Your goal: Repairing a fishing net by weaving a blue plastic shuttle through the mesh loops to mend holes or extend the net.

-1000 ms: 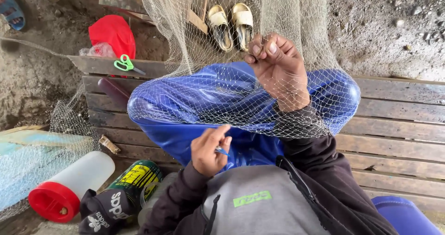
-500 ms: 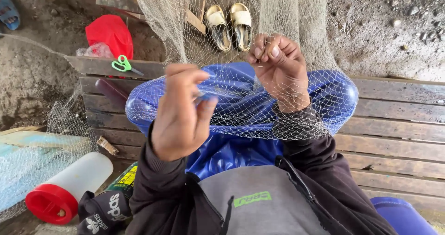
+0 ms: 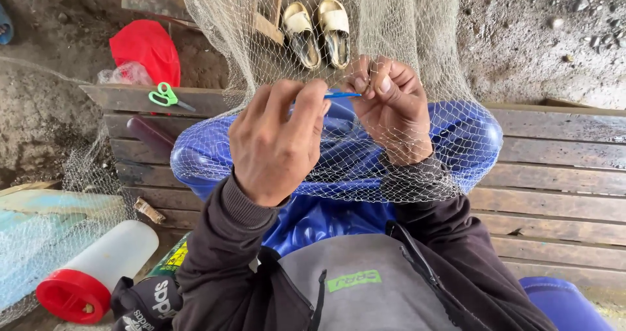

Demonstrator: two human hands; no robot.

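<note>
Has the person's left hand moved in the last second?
Yes. The left hand has risen from low over the lap up to the right hand at the net, judged against the green scissors on the wooden planks.

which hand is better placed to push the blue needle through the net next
Probably the left hand: its fingertips pinch the blue needle, tip aimed at the net. The right hand is pinching the mesh at the needle's tip.

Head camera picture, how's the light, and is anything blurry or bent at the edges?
Head view: soft, even daylight with no hard shadows; a mild sheen on the blue trousers. The left hand, right hand and net are sharp. The wide lens bows the wooden planks slightly near the frame edges.
</note>
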